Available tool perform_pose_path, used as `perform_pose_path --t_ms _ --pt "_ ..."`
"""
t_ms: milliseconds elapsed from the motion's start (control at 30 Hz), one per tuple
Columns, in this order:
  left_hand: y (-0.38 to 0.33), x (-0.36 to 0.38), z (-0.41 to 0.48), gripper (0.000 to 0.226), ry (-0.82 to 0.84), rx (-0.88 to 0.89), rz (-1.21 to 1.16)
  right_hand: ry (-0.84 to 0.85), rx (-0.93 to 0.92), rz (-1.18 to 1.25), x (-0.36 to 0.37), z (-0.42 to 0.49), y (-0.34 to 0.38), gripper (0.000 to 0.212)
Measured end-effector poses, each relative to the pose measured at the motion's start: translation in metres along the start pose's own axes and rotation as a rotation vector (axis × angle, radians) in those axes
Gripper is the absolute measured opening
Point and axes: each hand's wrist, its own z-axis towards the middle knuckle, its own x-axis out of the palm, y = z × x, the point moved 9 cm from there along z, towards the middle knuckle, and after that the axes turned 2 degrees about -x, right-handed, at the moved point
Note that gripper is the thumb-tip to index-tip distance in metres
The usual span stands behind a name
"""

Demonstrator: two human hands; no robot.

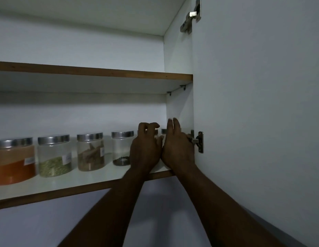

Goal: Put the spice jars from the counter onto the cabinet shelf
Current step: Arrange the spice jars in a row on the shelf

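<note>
- At the right end of the lower cabinet shelf [84,180], the last spice jar [164,131] stands upright. Only a sliver of its metal lid shows between two raised hands.
- The right hand [178,150], fingers straight and together, stands just right of that jar, between it and the cabinet's side wall, and looks the nearer hand.
- The left hand [146,150] curls its fingers above a neighbouring lid; whether it grips cannot be told.
- Four filled jars [90,152] line the shelf leftward; a hinge [198,139] sits to the right.
</note>
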Motion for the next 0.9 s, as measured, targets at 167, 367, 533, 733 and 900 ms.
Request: perform_pose_path --t_ms 167,367,533,733,900 --pt "0.002 0.004 0.002 0.051 -0.028 -0.047 0.126 0.038 0.049 -0.096 0.011 0.007 -0.009 0.066" --pt "0.027 0.003 0.003 0.062 -0.014 -0.253 0.084 0.052 -0.038 -0.269 0.004 0.016 0.008 0.046" --pt "0.024 0.008 0.002 0.063 0.014 -0.210 0.114 0.040 -0.098 -0.298 -0.012 0.040 0.009 0.040" --pt "0.029 0.009 0.000 0.060 0.027 -0.235 0.135 0.140 -0.182 -0.347 -0.016 0.071 0.001 0.050" --pt "0.028 0.009 0.001 0.062 0.038 -0.208 0.234 0.275 -0.141 -0.215 -0.008 0.082 -0.008 0.033"
